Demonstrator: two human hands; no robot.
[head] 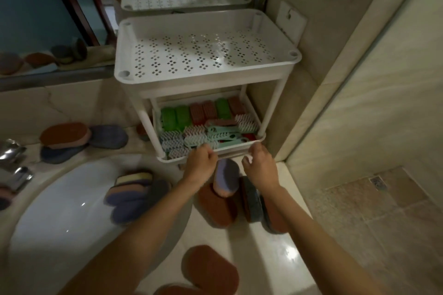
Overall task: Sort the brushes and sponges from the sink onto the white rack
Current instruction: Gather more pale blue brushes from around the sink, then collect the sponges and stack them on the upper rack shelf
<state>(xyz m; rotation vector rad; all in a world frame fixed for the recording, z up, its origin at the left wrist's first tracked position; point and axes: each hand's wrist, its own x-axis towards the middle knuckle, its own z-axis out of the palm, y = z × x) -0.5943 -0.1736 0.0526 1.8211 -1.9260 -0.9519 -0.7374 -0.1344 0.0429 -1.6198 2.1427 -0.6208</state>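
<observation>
The white rack [275, 103] stands on the counter by the wall. Its top shelf [206, 72] is bare; its lower shelf [211, 151] holds several green, red and teal brushes [203, 124]. My left hand [201, 163] and my right hand [260, 163] both curl over the front rim of the lower shelf, fingers closed on it. Between my wrists a purple sponge [226, 177] leans upright on brown sponges [217, 206]. A stack of purple and yellow sponges [131, 191] lies on the sink rim [79, 170].
More sponges [72, 139] lie on the counter at left, near the chrome tap [12, 160]. A brown sponge [208, 268] sits at the counter's front. A mirror [36, 19] is behind; a tiled shower floor [383, 199] drops away at right.
</observation>
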